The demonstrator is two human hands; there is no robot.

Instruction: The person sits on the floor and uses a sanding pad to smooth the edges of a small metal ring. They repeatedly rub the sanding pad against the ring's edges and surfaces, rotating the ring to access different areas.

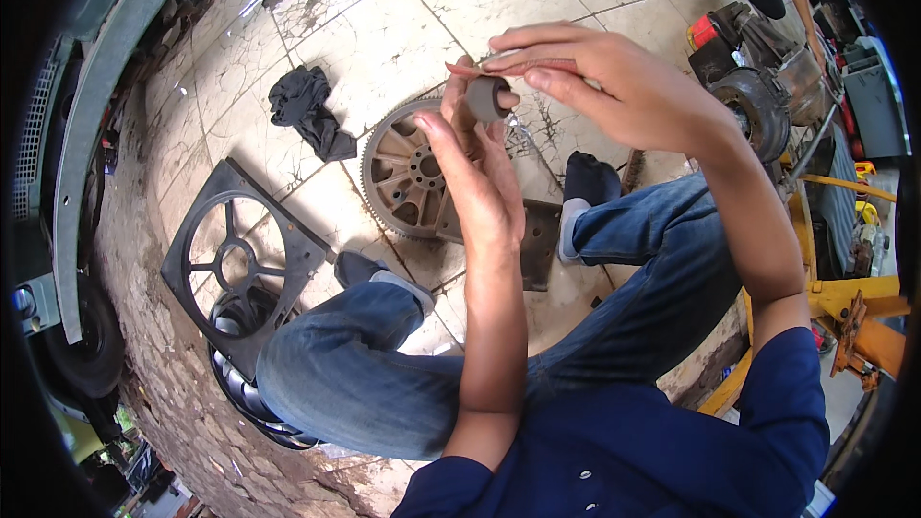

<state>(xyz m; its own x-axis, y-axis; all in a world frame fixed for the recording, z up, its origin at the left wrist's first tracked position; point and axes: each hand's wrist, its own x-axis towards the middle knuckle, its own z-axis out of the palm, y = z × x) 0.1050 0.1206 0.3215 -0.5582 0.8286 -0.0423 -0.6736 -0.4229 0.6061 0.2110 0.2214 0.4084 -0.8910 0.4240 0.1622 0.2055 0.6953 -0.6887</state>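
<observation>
The left hand [484, 177] is raised over the floor with its fingers grasping a short dark grey cylindrical sleeve [483, 100]; one finger runs through the bore and its tip shows at the right end, while the thumb stands clear. The right hand [628, 86] pinches a thin reddish strip [542, 66] between thumb and fingers. The strip reaches across just above the sleeve, though I cannot tell whether the two touch

Behind the left hand a toothed flywheel [408, 158] lies on the tiled floor [436, 0], with a dark flat metal plate [542, 230] near it. A crumpled black cloth [312, 110] lies to the left

Further left, a black fan shroud [297, 240] with a round, spoked opening lies tilted by the person's knee, partly over another black fan part [254, 403]. At the far right stands a grey bin-like box [875, 101], its contents too hard to make out. Near it, a round brown metal drum [758, 105] sits among other machine parts, beside a small red container-like object [703, 34] whose inside is hidden
</observation>
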